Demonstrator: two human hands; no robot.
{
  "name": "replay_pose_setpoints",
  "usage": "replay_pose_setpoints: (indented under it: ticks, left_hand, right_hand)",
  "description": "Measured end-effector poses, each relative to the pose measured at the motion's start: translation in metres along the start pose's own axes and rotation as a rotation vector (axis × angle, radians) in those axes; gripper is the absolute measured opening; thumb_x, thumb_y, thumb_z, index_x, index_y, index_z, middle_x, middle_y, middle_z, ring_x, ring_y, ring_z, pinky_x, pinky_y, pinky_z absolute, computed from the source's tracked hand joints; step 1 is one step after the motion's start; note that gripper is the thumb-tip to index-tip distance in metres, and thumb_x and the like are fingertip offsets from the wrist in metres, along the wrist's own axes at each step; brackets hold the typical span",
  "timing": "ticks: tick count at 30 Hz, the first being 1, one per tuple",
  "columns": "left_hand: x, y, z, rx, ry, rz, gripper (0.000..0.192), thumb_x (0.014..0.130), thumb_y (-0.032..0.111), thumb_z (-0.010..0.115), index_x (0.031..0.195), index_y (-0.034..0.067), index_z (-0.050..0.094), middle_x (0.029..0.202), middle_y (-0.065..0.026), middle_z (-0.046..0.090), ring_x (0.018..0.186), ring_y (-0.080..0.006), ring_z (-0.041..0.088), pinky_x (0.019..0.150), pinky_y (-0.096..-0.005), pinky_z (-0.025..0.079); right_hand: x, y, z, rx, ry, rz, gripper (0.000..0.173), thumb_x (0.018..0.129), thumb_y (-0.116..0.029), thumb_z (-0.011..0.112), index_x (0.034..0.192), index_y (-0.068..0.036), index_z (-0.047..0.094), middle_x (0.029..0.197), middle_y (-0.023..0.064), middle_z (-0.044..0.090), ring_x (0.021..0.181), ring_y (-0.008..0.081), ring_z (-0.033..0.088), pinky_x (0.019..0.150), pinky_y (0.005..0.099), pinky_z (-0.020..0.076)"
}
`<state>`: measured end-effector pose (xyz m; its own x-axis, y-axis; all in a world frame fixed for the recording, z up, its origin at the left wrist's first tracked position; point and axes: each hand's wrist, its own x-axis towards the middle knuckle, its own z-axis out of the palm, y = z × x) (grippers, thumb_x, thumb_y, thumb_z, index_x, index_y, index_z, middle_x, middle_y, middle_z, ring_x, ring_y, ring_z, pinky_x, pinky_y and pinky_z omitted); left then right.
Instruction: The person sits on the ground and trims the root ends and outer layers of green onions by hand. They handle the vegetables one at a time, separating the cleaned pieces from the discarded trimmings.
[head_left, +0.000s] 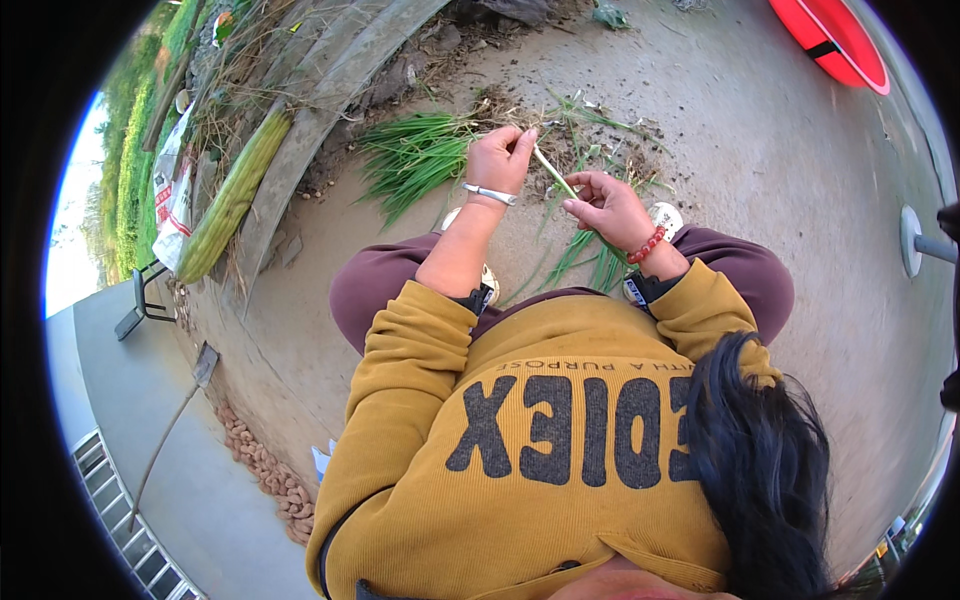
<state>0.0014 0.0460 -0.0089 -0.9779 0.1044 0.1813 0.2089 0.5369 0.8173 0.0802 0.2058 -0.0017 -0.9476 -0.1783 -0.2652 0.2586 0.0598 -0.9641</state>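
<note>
My left hand (501, 159), with a silver bangle at its wrist, has thumb and forefinger pinched at the white root end of a scallion (553, 171). My right hand (611, 208), wearing a red bead bracelet, grips the same stalk lower down, where it turns green. A bunch of scallions (416, 154) lies on the concrete beyond my left hand, its soil-covered roots (499, 105) toward the middle. Loose peelings and root scraps (600, 135) are scattered past both hands. More green scallion leaves (589, 259) rest on the ground between my feet, partly hidden by my right hand.
A long ridged green gourd (236, 196) leans at the left beside a white printed sack (171, 191) and dry stalks. At upper right stands a red basin (840, 46). A long-handled tool (204, 366), a ladder (139, 517) and a heap of brown lumps (262, 465) are lower left.
</note>
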Motion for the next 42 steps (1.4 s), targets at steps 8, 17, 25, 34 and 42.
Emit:
replay_pose_setpoints:
  ticks: [8,17,25,34,42]
  left_hand:
    - [-0.005,0.004,0.005,0.284,0.113,0.303,0.023,0.071,0.019,0.058,0.057,0.004,0.048,0.053,-0.008,0.045,0.047,-0.0237,0.045,0.043,-0.0312,0.035]
    - [-0.002,-0.009,0.005,0.326,0.155,0.265,0.026,0.071,0.019,0.058,0.054,0.004,0.045,0.053,-0.0083,0.045,0.047,-0.0241,0.045,0.044,-0.0322,0.036]
    - [0.001,-0.019,0.004,0.352,0.146,0.252,0.024,0.071,0.021,0.057,0.056,0.006,0.046,0.055,-0.0088,0.046,0.051,-0.0269,0.047,0.044,-0.0352,0.038]
    - [0.004,-0.027,0.004,0.353,0.2,0.274,0.027,0.071,0.019,0.058,0.053,0.004,0.044,0.052,-0.0092,0.045,0.048,-0.0252,0.044,0.044,-0.0332,0.035]
    - [0.007,-0.031,0.0,0.347,0.233,0.227,0.028,0.071,0.018,0.058,0.053,0.003,0.042,0.051,-0.0102,0.043,0.047,-0.0262,0.042,0.044,-0.0336,0.034]
  right_hand:
    - [0.004,0.005,0.003,-0.167,0.167,-0.136,0.021,0.077,-0.012,0.053,0.092,0.001,0.055,0.064,0.0004,0.054,0.054,0.0039,0.045,0.049,0.0189,0.0381]
    - [0.001,-0.005,0.0,-0.387,0.194,-0.252,0.02,0.074,-0.013,0.054,0.089,0.0,0.057,0.064,0.0099,0.057,0.053,0.0121,0.051,0.05,0.024,0.041]
    - [0.003,-0.007,-0.001,-0.396,0.177,-0.26,0.018,0.073,-0.013,0.054,0.086,0.0,0.057,0.066,0.0156,0.056,0.055,0.0218,0.055,0.052,0.0279,0.0424]
    - [0.003,-0.007,-0.004,-0.414,0.153,-0.248,0.018,0.072,-0.013,0.054,0.084,0.0,0.058,0.066,0.0163,0.056,0.057,0.0249,0.056,0.053,0.0295,0.043]
    - [0.003,-0.007,-0.006,-0.391,0.123,-0.222,0.018,0.072,-0.014,0.054,0.084,0.0,0.058,0.064,0.0152,0.056,0.055,0.0233,0.055,0.052,0.0288,0.0423]
